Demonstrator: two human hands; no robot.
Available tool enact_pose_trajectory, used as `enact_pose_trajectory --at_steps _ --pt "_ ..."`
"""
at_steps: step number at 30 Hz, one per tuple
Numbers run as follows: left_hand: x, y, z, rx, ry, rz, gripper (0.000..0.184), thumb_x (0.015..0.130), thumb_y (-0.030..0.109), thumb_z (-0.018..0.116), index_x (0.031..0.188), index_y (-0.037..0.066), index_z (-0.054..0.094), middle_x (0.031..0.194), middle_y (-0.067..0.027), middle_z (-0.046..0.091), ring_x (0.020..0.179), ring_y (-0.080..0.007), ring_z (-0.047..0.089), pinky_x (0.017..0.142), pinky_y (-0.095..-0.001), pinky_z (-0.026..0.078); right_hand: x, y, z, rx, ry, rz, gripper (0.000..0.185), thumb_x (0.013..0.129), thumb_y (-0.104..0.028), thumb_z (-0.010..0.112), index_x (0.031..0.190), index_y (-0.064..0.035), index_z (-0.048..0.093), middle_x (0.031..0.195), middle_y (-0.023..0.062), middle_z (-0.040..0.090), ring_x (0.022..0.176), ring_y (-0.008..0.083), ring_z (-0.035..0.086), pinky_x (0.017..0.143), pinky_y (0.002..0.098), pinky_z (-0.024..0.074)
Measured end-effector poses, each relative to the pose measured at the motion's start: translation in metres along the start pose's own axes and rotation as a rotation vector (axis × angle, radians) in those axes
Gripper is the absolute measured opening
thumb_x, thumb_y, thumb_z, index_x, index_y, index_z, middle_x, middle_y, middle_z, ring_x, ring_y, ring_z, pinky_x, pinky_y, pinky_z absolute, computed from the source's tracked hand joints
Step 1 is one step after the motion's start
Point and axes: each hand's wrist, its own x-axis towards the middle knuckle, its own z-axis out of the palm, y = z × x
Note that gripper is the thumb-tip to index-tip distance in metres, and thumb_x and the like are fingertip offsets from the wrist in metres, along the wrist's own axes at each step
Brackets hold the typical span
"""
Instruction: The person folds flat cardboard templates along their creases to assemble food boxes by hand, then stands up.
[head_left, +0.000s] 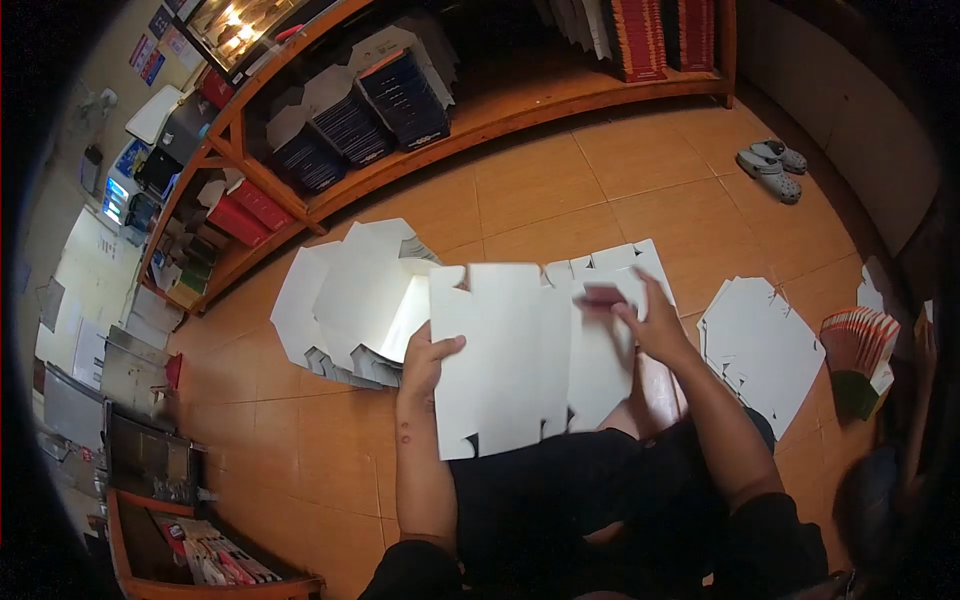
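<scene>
My left hand [428,365] is closed on the left edge of a white die-cut box blank [505,350], its thumb lying on the front face. Notched tabs run along the blank's top and bottom edges. Over the right-hand panel, my right hand [655,320] has its thumb and a finger spread apart. A blurred dark reddish shape [603,297] shows beside that thumb; I cannot make out what it is. Behind the held blank, more white card [640,258] shows at the upper right. To the left, a stack of white blanks [350,290] lies on the floor.
Another white blank [760,345] lies on the tiled floor [530,205] at right, near red-and-white folded cartons [860,345]. Grey clogs [772,170] sit further back. A wooden shelf [520,125] holds dark blue stacks [400,100] and red stacks [637,40].
</scene>
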Motion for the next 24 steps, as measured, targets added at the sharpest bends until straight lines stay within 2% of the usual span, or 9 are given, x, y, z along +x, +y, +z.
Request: enact_pose_trajectory --at_steps 3,5,7,11,13,15,17,19,24 --pt "0.002 -0.002 0.004 -0.31 0.084 0.123 0.05 0.082 -0.002 0.056 0.131 -0.004 0.044 0.117 -0.0177 0.059 0.102 -0.0295 0.062 0.092 -0.0389 0.05 -0.001 -0.001 -0.024 0.177 0.228 0.228 0.082 0.084 -0.046 0.066 0.143 -0.0031 0.03 0.139 0.0213 0.042 0.127 0.0303 0.044 0.097 0.0428 0.0426" --pt "0.0 0.0 0.01 -0.386 0.059 0.178 0.055 0.084 -0.004 0.053 0.136 -0.002 0.036 0.125 -0.019 0.054 0.109 -0.033 0.059 0.095 -0.0429 0.049 0.001 -0.016 -0.037 0.726 -0.006 0.713 0.083 0.086 -0.049 0.063 0.145 -0.0043 0.026 0.14 0.0236 0.039 0.127 0.0302 0.043 0.099 0.0451 0.0416" --pt "0.0 -0.001 0.021 -0.488 0.068 0.271 0.06 0.085 -0.002 0.053 0.139 -0.002 0.029 0.128 -0.0205 0.05 0.114 -0.0334 0.055 0.096 -0.0424 0.049 0.001 -0.021 -0.022 1.294 -0.087 0.574 0.066 0.09 -0.041 0.063 0.135 0.002 0.039 0.122 0.0158 0.055 0.111 0.0249 0.056 0.083 0.0405 0.0513" --pt "0.002 -0.018 0.02 -0.442 0.023 0.248 0.055 0.087 -0.003 0.055 0.137 0.002 0.035 0.129 -0.0185 0.05 0.119 -0.0309 0.052 0.1 -0.0435 0.045 0.017 -0.032 -0.029 1.244 0.122 0.444 0.051 0.09 -0.028 0.065 0.13 -0.003 0.045 0.114 0.0077 0.059 0.1 0.0201 0.06 0.078 0.0365 0.0533" --pt "-0.003 -0.033 -0.007 -0.255 -0.051 0.23 0.063 0.089 0.014 0.062 0.142 0.003 0.029 0.136 -0.0181 0.045 0.126 -0.0308 0.046 0.104 -0.0453 0.04 0.02 -0.022 -0.043 1.325 0.157 0.417 0.049 0.089 -0.025 0.066 0.129 -0.0043 0.046 0.113 0.007 0.059 0.098 0.0194 0.06 0.077 0.0364 0.0535" --pt "-0.011 -0.03 -0.013 -0.654 -0.366 0.293 0.082 0.09 0.048 0.059 0.146 0.0 0.022 0.147 -0.0168 0.034 0.135 -0.032 0.034 0.11 -0.0438 0.032 0.022 -0.011 -0.067 1.318 0.077 0.402 0.05 0.087 -0.022 0.067 0.129 -0.0046 0.046 0.113 0.0076 0.059 0.095 0.0189 0.061 0.075 0.0364 0.0542" --pt "-0.015 0.01 0.013 -0.763 -0.601 0.272 0.115 0.077 0.086 0.025 0.148 -0.004 0.013 0.154 -0.0161 0.02 0.142 -0.0285 0.021 0.117 -0.0402 0.017 0.022 -0.005 -0.079 1.353 0.045 0.391 0.055 0.085 -0.019 0.069 0.132 -0.0014 0.044 0.112 0.0094 0.061 0.089 0.0178 0.063 0.073 0.0357 0.0549" --pt "-0.003 0.003 0.016 -0.7 -0.431 0.204 0.116 0.077 0.088 0.019 0.148 -0.004 0.014 0.155 -0.0161 0.019 0.143 -0.0267 0.019 0.117 -0.0409 0.014 0.019 0.015 -0.075 1.351 -0.192 0.433 0.056 0.085 -0.016 0.067 0.134 -0.0031 0.044 0.11 0.0091 0.062 0.086 0.0171 0.064 0.072 0.0329 0.055" --pt "-0.014 -0.009 0.027 -0.377 -0.626 0.0 0.12 0.071 0.091 0.023 0.15 0.001 0.012 0.154 -0.0125 0.023 0.139 -0.0253 0.029 0.114 -0.0402 0.023 0.013 -0.042 -0.075 1.028 -0.439 0.48 0.058 0.08 -0.016 0.074 0.129 0.0034 0.048 0.1 0.0096 0.065 0.085 0.0138 0.063 0.067 0.0292 0.0549"
